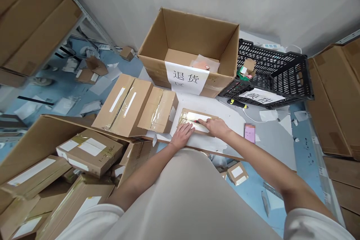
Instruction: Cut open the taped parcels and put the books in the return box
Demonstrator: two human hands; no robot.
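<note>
A small taped cardboard box [184,114] with a white label lies on the white table in front of me. My left hand [182,135] rests on its near left corner, fingers stretched out and lying flat. On the top of the same box, my right hand [215,126] is closed around a slim red-and-black box cutter [196,121], its index finger extended along it. The cutter points left over the label and tape; most of its body is hidden in the hand, and I cannot tell how deep its tip reaches.
Two taped cartons [131,103] sit to the left. Behind stands a large open carton [188,52] with a paper sign; beside it is a black plastic crate [274,71]. A phone [249,133] and a yellow-and-black tool [236,103] lie right. A parcel-filled carton [92,152] stands lower left.
</note>
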